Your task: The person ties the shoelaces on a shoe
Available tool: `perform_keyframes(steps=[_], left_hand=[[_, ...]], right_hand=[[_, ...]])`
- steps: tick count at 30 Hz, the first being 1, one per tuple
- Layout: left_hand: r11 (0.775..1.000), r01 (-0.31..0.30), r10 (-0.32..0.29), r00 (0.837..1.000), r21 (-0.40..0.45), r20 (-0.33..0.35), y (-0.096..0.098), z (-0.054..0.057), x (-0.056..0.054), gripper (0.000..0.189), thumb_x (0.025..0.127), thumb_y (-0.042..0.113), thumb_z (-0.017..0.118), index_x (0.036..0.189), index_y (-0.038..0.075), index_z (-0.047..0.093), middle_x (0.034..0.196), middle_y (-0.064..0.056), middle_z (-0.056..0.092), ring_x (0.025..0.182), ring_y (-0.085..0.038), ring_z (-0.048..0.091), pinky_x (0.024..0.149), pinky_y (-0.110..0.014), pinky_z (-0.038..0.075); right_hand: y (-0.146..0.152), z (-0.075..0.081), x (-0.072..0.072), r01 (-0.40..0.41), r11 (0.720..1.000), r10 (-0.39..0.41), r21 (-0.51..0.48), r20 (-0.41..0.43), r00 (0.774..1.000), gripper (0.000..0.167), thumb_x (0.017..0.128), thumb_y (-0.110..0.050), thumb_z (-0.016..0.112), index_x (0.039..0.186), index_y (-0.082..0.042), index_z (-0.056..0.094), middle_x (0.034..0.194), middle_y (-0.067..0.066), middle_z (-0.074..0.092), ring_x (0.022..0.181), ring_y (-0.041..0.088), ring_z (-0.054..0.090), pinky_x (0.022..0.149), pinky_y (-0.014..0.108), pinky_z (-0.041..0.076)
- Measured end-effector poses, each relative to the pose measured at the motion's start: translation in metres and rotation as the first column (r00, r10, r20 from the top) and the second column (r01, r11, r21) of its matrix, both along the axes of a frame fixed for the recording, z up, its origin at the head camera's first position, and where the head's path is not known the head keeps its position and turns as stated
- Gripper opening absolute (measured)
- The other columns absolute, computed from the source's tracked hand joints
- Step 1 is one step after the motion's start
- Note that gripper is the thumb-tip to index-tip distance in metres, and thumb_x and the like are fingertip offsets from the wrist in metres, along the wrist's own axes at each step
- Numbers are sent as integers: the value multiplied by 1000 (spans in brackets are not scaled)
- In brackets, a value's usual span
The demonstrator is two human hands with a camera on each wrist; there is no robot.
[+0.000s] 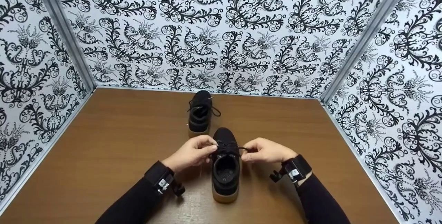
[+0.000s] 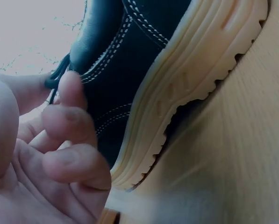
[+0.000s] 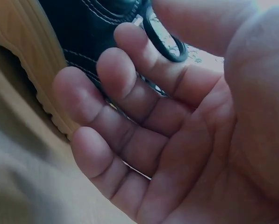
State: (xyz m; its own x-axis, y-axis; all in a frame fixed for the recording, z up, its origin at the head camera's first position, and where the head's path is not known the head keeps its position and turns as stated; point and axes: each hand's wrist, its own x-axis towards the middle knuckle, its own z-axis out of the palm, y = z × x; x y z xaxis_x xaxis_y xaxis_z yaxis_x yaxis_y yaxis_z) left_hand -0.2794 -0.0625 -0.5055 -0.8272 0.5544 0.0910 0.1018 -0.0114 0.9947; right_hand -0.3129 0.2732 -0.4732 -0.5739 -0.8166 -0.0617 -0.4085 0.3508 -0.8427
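Observation:
A black shoe point(image 1: 225, 179) with a tan sole and white stitching stands on the table, its toe pointing away from me. At its left side my left hand point(image 1: 195, 151) pinches a black shoelace point(image 2: 60, 74) between thumb and index finger; the other fingers are curled beside the upper. On the right, my right hand point(image 1: 266, 150) holds a shoelace loop point(image 3: 169, 55) between thumb and index finger, while its remaining fingers are loosely bent and hold nothing. Laces cross the shoe's tongue between both hands.
A second black shoe point(image 1: 198, 123) stands farther back and slightly left, its laces hanging out at the sides. Beneath both shoes is a brown wooden table point(image 1: 138, 120). Patterned black-and-white walls point(image 1: 214, 37) enclose the back and sides.

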Motion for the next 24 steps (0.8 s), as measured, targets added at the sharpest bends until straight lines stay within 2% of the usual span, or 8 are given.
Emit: perform_keyframes(steps=[3,5,9,12,18,21,24], left_hand=[[1000,-1,0,1000,-15,-29,0,-1,0,25,113,23,68,114,-2,67,77,-5,65,59,-14,55,48,-22,41],[999,0,-2,999,-33,-39,0,-1,0,27,114,24,67,111,-2,65,76,-5,66,56,-13,55,47,-24,42],[999,0,-1,1000,-41,-27,-2,-3,-1,29,116,25,63,110,-3,62,76,-6,69,55,-14,62,45,-25,45],[1000,10,-10,1000,-14,-3,-3,-2,-1,30,117,23,60,111,-6,58,78,-7,70,59,-17,68,46,-26,48],[997,25,-29,998,73,55,-4,-4,-1,32,118,19,56,113,-12,53,81,-9,70,70,-22,74,49,-28,53],[995,26,-35,996,98,85,-4,-6,-2,29,118,17,55,113,-12,52,84,-10,70,73,-24,76,51,-29,55],[995,27,-38,994,100,106,-3,-5,-3,25,118,16,54,112,-8,53,86,-11,70,74,-25,76,52,-30,56]], right_hand=[[-5,-1,2,-17,1000,17,1,19,1000,22,109,-25,75,99,-5,78,90,28,73,82,52,71,72,29,58],[-8,-2,3,-18,1000,18,7,20,1000,20,108,-25,76,96,-9,77,90,26,74,82,53,71,71,27,57],[-12,-2,6,1,1000,-1,11,29,1000,21,106,-24,79,92,-8,76,86,18,75,81,53,72,69,25,55],[-13,-2,7,6,1000,-7,11,25,1000,22,105,-23,80,91,-7,75,84,14,75,80,52,72,69,26,55],[-14,-1,6,-18,1000,18,-2,30,999,24,106,-22,79,90,-5,74,82,20,75,78,54,71,70,40,60],[-14,-3,6,-14,1000,14,2,39,999,24,106,-23,79,90,-6,75,83,20,75,79,55,72,71,47,62],[-13,-3,6,-13,1000,12,24,37,999,24,106,-26,78,92,-6,77,85,22,76,80,56,71,72,44,62]])
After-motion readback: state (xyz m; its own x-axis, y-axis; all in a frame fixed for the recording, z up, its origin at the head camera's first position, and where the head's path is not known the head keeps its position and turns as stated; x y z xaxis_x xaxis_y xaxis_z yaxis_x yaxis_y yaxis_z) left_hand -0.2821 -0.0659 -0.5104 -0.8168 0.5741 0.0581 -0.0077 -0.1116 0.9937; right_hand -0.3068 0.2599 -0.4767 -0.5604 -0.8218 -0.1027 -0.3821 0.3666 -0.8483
